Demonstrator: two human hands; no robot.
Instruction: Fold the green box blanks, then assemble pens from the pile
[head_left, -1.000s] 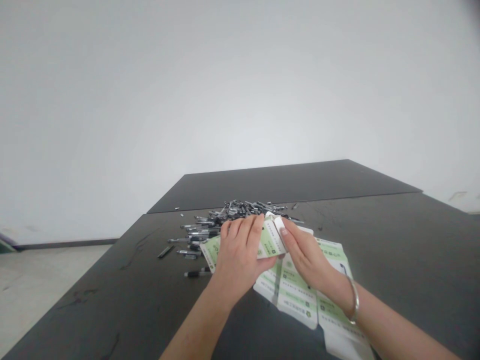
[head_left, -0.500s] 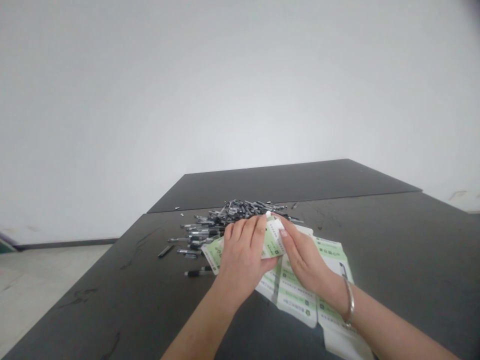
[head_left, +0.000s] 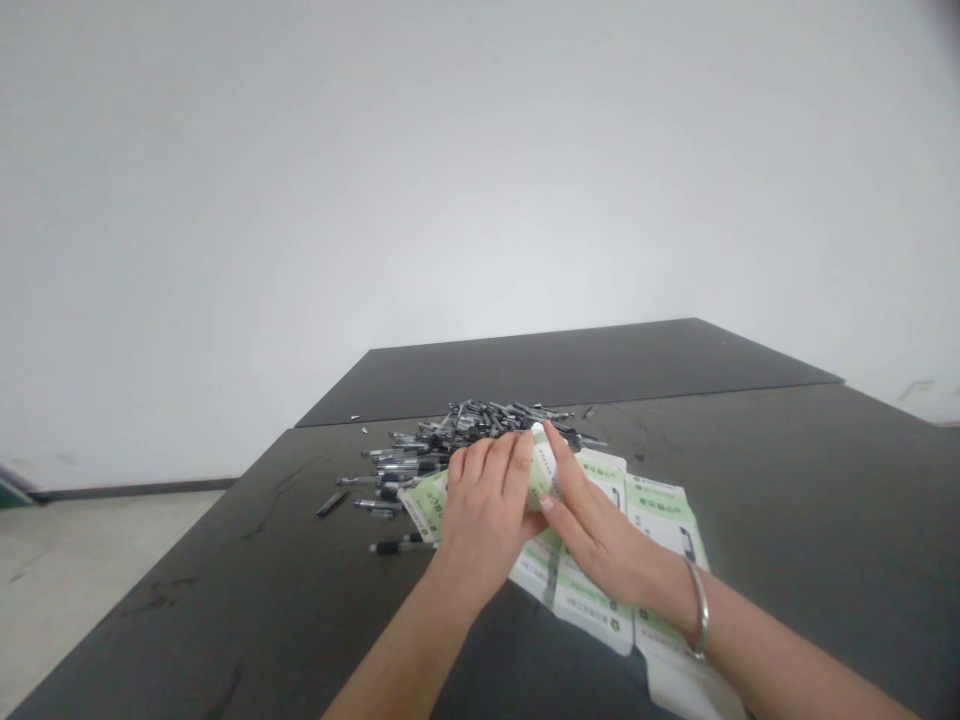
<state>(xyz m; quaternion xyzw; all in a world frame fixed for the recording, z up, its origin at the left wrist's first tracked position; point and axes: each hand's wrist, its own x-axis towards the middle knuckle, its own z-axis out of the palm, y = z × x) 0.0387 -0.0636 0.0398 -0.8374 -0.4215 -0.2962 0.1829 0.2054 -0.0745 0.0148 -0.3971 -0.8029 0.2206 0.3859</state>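
Observation:
A small green-and-white cardboard box (head_left: pixel 543 468) with printed text is held above the table between both hands. My left hand (head_left: pixel 484 510) wraps over it from the left, its fingers on top and its thumb beneath. At the box's right end, my right hand (head_left: pixel 600 530) is closed against it, thumb and forefinger pressing on that end; a bracelet is on this wrist. The far side of the box is hidden by my fingers. Flattened green-and-white cartons (head_left: pixel 592 595) lie below and right of my hands, partly under my right forearm.
A heap of black-and-clear pens (head_left: pixel 480 415) spreads over the dark table (head_left: pixel 225 590) beyond and to the left of my hands. One black pen (head_left: pixel 332 503) lies apart on the left. A pale wall (head_left: pixel 480 180) stands behind the table.
My right thumb has slid down and left along the end of the box, and the white flap that showed there is now folded in or covered. My left hand has barely moved.

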